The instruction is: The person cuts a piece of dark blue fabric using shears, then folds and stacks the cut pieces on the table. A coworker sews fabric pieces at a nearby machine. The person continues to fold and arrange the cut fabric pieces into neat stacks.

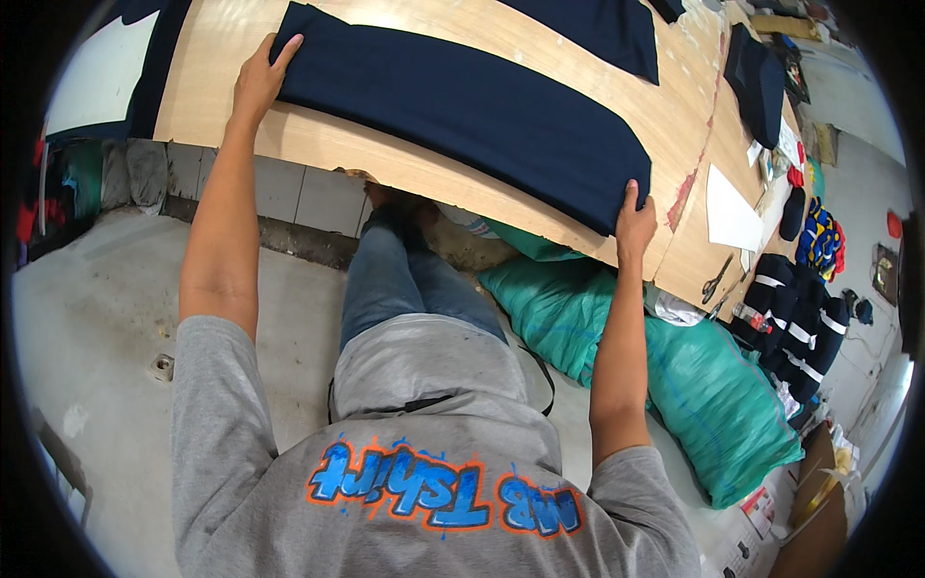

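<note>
A long, folded piece of navy fabric (453, 101) lies along the near edge of the wooden table (220, 72). My left hand (260, 79) grips its left end, with the thumb on top and the other fingers partly hidden at the edge. At the opposite end, my right hand (635, 223) pinches the near right corner between thumb and fingers. Both arms are stretched far apart, and the cloth lies fairly flat between them.
More navy fabric (588, 34) lies farther back. At left, a white sheet (101, 77) rests on dark cloth. Scissors (715, 279) and white paper (732, 212) are on the table's right part. Green sacks (713, 395) stand on the floor below, beside dark tied bundles (795, 328).
</note>
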Motion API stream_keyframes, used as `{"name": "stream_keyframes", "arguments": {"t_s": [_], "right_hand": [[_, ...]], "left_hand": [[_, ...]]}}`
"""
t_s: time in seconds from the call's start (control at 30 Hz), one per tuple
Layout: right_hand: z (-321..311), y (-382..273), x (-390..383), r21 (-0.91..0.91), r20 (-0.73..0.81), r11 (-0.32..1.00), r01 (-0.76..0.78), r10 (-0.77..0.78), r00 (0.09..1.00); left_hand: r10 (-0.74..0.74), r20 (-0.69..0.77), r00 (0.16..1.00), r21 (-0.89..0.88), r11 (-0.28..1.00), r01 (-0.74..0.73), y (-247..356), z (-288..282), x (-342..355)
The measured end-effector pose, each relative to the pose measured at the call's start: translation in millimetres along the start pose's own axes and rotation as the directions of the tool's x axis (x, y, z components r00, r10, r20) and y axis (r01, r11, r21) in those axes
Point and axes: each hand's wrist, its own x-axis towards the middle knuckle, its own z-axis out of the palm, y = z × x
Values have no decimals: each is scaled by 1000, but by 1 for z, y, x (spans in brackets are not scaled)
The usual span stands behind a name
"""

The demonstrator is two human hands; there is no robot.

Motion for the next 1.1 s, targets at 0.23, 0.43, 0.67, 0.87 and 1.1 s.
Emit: {"name": "stream_keyframes", "arguments": {"t_s": [0.23, 0.43, 0.67, 0.87, 1.1], "right_hand": [[20, 2, -5, -71, 40, 994, -84, 87, 995], [20, 3, -5, -67, 38, 993, -95, 97, 995], [22, 1, -1, -29, 89, 990, -139, 141, 986], [26, 15, -2, 13, 81, 993, -115, 114, 990], [21, 0, -9, 77, 57, 996, -32, 28, 998]], "left_hand": [[-50, 85, 995, -55, 997, 55, 0, -4, 3], [20, 38, 999, -18, 1000, -20, 23, -28, 4], [64, -14, 998, 31, 997, -64, -10, -8, 0], [148, -163, 975, 150, 981, -124, 0, 8, -8], [157, -177, 972, 175, 976, -126, 9, -6, -15]]}}
